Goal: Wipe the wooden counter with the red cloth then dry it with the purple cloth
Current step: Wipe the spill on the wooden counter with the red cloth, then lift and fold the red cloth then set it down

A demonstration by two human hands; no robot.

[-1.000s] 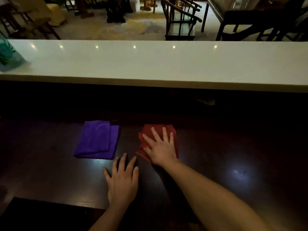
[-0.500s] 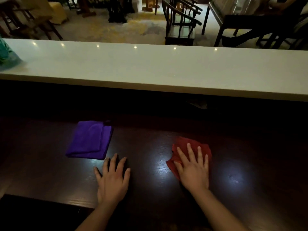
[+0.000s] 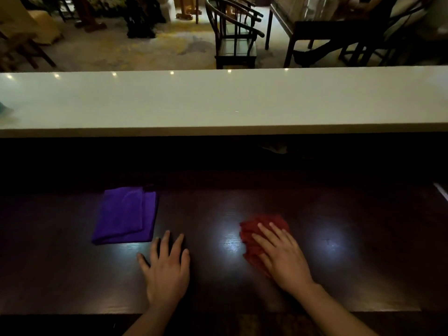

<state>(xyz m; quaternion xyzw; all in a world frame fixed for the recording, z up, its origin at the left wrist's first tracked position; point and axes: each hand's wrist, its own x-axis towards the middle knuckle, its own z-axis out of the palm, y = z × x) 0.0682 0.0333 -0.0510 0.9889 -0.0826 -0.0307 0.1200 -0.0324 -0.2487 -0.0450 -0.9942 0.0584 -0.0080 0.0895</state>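
Note:
A dark glossy wooden counter (image 3: 363,238) runs across the lower half of the view. My right hand (image 3: 282,257) presses flat, fingers straight, on the bunched red cloth (image 3: 252,235) right of centre. My left hand (image 3: 167,272) lies flat on the bare wood, fingers spread, holding nothing. The folded purple cloth (image 3: 126,214) rests on the counter just up and left of my left hand, not touched by it.
A raised white ledge (image 3: 218,103) runs along the far side of the counter, with a dark gap under it. Beyond it are wooden chairs (image 3: 235,32) and a table (image 3: 315,27) on a pale floor. A darker strip borders the counter's near edge.
My right hand slid the red cloth rightward from beside the purple cloth, bunching it up. My left hand stayed flat on the wood in about the same spot.

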